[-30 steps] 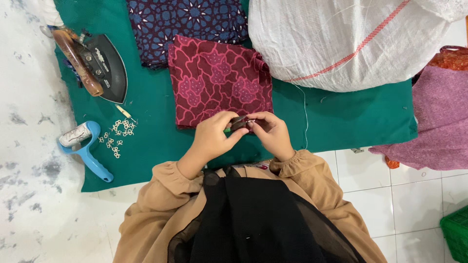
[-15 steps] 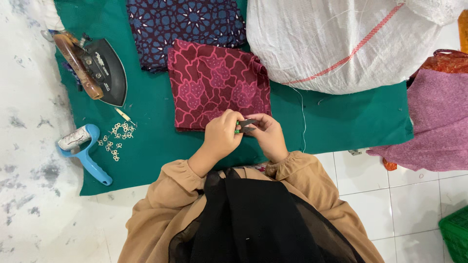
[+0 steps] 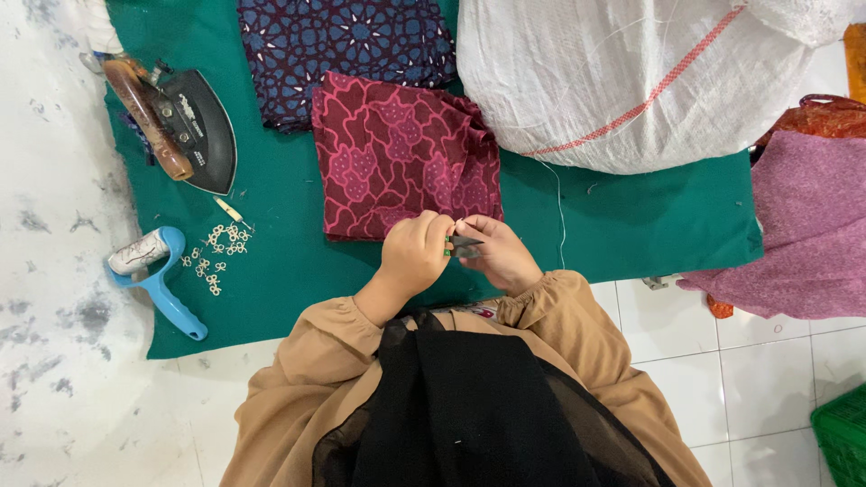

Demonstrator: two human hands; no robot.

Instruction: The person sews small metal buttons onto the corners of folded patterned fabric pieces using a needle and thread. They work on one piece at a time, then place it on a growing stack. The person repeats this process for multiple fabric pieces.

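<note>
My left hand (image 3: 413, 254) and my right hand (image 3: 499, 255) meet over the near edge of a folded maroon patterned cloth (image 3: 397, 153). Both pinch a small dark object (image 3: 465, 245) between the fingertips; what it is cannot be made out. The cloth lies on a green mat (image 3: 631, 216). My tan sleeves and a black garment fill the lower part of the view.
A folded navy patterned cloth (image 3: 347, 41) lies behind the maroon one. A black iron (image 3: 194, 126) sits at the left, with a blue-handled lint roller (image 3: 153, 275) and several small pale rings (image 3: 221, 252). A white sack (image 3: 631, 77) and pink fabric (image 3: 794, 225) lie at the right.
My hands stay together on the small dark object, working it with the fingertips and shifting slightly. Nothing else on the mat has moved.
</note>
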